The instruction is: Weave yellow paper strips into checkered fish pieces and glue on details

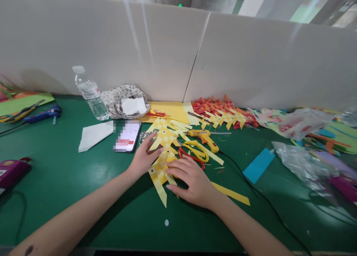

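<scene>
Woven yellow paper fish, checked in two yellows with small dark eyes, lie overlapped in a column at the middle of the table. My left hand (143, 157) rests at the left edge of an upper paper fish (166, 137), thumb and forefinger apart. Over the lowest paper fish (158, 167) lies my right hand (192, 180), its fingers spread and touching the paper. Pale tail strips point toward me. Just beyond the right hand are scissors with red handles (196, 158) and yellow-handled scissors (200, 148), partly covering paper strips.
A yellow glue gun (208, 139) trails a black cable to the right. A phone (128, 135), water bottle (90, 92) and spotted pouch (125, 96) stand left of centre. Red paper fish (214, 105) pile against the grey partition (111, 36). A blue glue gun (43, 114) lies far left.
</scene>
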The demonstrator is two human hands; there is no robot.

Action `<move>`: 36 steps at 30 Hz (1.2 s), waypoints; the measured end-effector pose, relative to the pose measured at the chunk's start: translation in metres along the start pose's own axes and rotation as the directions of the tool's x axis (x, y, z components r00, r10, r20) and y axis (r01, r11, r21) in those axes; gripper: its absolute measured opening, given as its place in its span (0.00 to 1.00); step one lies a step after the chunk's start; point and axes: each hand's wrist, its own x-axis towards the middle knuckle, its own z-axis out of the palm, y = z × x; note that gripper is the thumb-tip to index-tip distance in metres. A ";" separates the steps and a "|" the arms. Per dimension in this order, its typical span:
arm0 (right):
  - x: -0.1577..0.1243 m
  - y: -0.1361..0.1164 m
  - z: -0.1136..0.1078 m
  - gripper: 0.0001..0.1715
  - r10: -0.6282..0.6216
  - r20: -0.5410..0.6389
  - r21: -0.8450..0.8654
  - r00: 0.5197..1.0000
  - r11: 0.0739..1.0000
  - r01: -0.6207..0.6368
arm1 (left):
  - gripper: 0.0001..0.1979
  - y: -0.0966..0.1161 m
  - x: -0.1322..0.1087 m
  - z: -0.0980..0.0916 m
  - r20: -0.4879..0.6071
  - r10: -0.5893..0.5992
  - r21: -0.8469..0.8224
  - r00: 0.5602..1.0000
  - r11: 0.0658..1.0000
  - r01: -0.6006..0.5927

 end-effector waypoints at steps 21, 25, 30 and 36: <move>-0.006 0.004 -0.003 0.11 0.054 -0.036 -0.031 0.998 0.998 -0.056 | 0.25 0.006 0.012 -0.026 -0.069 0.262 0.426 0.963 0.880 -0.209; -0.004 0.005 -0.002 0.08 0.080 -0.076 -0.024 0.994 0.996 -0.082 | 0.26 0.017 0.010 -0.034 0.055 0.377 0.840 0.925 0.483 -0.247; -0.002 0.007 0.001 0.14 0.081 -0.062 0.009 0.995 0.997 -0.080 | 0.21 0.017 0.006 -0.032 0.151 0.535 0.941 0.831 0.179 -0.286; -0.002 0.009 0.005 0.06 0.078 -0.180 -0.013 0.981 0.997 -0.082 | 0.10 0.011 -0.001 -0.024 0.455 0.505 0.850 0.733 -0.001 -0.527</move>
